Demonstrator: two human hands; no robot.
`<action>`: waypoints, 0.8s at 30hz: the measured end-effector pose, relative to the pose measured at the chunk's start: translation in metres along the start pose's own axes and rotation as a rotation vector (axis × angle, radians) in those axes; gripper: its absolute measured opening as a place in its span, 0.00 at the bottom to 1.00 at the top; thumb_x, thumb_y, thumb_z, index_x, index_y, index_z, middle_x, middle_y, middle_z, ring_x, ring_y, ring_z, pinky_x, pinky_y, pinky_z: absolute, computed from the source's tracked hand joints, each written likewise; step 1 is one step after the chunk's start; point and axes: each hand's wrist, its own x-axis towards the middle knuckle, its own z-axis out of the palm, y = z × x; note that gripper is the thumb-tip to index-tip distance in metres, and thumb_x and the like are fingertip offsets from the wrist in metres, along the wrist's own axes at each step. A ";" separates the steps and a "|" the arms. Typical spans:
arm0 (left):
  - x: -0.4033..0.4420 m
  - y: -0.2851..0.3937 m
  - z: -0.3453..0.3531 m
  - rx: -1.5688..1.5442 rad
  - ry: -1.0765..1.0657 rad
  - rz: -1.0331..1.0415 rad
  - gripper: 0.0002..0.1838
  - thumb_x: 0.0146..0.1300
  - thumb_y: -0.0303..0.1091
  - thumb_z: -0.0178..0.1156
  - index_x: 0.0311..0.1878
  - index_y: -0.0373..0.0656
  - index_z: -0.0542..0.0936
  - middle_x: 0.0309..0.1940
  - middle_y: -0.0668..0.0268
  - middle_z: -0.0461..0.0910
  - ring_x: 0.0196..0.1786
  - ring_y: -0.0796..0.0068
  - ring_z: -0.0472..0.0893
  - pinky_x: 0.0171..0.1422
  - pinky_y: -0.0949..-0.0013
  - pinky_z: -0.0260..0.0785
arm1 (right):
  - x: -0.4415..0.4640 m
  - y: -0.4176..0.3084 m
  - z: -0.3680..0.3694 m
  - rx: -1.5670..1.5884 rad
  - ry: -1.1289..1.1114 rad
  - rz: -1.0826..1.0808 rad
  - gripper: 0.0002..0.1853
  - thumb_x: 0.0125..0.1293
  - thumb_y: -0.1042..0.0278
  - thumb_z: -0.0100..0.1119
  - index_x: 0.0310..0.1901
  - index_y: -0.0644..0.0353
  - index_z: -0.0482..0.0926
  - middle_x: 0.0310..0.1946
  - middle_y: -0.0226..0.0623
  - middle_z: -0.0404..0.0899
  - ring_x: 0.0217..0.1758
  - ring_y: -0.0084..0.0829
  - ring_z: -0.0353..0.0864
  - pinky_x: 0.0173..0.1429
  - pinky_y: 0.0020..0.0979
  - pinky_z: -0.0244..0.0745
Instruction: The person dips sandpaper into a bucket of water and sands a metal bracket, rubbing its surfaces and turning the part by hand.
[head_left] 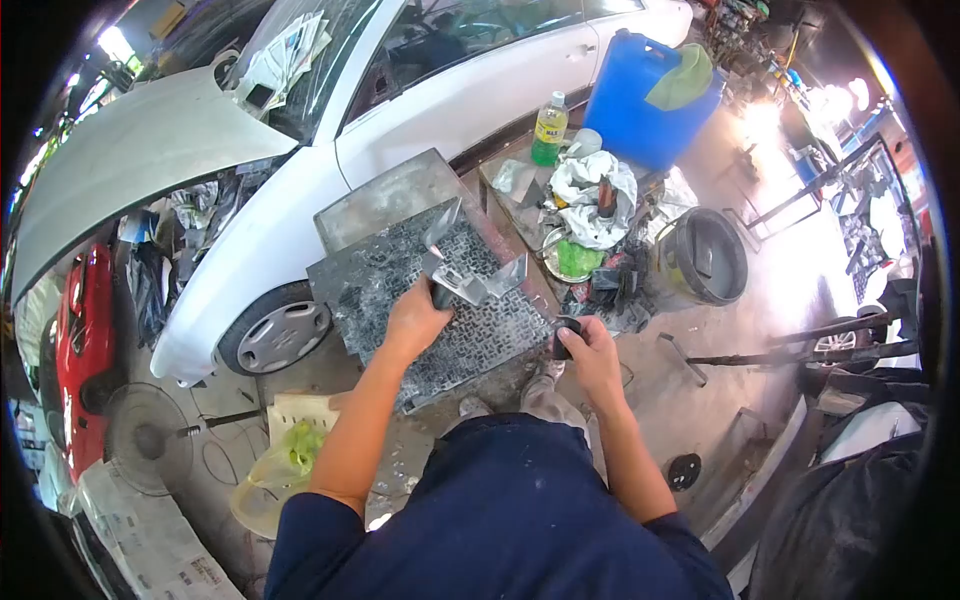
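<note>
My left hand [418, 322] is closed around the dark lower end of a grey, angular part with bent, shiny arms [463, 284]. It holds this part over a black, textured mat [400, 285] on a low work table. At the table's right corner, my right hand [594, 362] grips a small, rounded black object [567, 338]; its exact kind is hard to make out. The two hands are apart, and the black object does not touch the grey part.
A white car [240, 240] with its hood raised stands beyond the table. To the right are a green bottle [549, 130], a blue container [645, 105], crumpled plastic [590, 195] and a dark bucket [705, 262]. A fan [150, 440] stands at lower left.
</note>
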 end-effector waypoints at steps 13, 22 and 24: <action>0.009 -0.017 0.038 0.075 0.107 -0.109 0.27 0.63 0.37 0.66 0.64 0.38 0.77 0.48 0.43 0.88 0.52 0.38 0.87 0.59 0.42 0.79 | 0.085 0.020 0.083 -0.821 0.109 -0.517 0.11 0.74 0.62 0.64 0.49 0.59 0.77 0.40 0.49 0.87 0.42 0.57 0.87 0.46 0.52 0.79; 0.000 -0.003 0.031 0.067 0.120 -0.146 0.26 0.63 0.35 0.65 0.64 0.39 0.77 0.49 0.43 0.87 0.51 0.37 0.86 0.58 0.42 0.79 | 0.072 0.031 0.086 -0.905 0.093 -0.690 0.06 0.72 0.67 0.62 0.43 0.57 0.76 0.36 0.45 0.85 0.36 0.55 0.86 0.39 0.52 0.78; -0.001 -0.005 0.034 0.061 0.137 -0.118 0.25 0.63 0.35 0.65 0.64 0.39 0.78 0.49 0.44 0.87 0.51 0.37 0.86 0.58 0.42 0.79 | 0.085 0.028 0.086 -0.921 0.134 -0.708 0.05 0.72 0.67 0.62 0.43 0.56 0.77 0.36 0.45 0.85 0.36 0.55 0.86 0.38 0.52 0.79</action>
